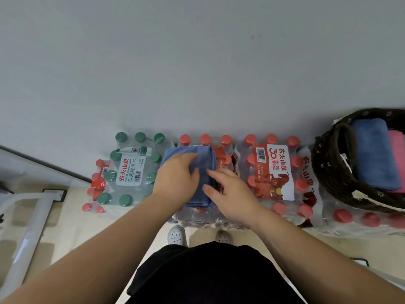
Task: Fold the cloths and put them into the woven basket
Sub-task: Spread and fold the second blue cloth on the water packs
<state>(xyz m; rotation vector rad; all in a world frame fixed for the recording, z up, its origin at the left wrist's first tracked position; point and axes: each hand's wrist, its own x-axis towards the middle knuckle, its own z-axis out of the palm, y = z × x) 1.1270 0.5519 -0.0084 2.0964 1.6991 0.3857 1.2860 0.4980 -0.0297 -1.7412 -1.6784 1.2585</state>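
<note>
A light blue cloth (205, 172), folded into a narrow stack, lies on top of a shrink-wrapped pack of red-capped water bottles (221, 218). My left hand (177, 178) rests on its left part, fingers curled over a fold. My right hand (230, 191) touches the cloth's right edge with spread fingers. At the far right a dark woven basket (328, 170) sits on other bottle packs and holds a folded blue cloth (374, 154) and a pink cloth (397, 159) side by side.
A green-capped bottle pack (131, 172) stands left of the cloth, a red-capped pack with a large label (274, 172) to its right. A grey wall (197, 62) rises behind. A white metal frame (28, 227) is on the floor at left. My shoes (176, 234) show below.
</note>
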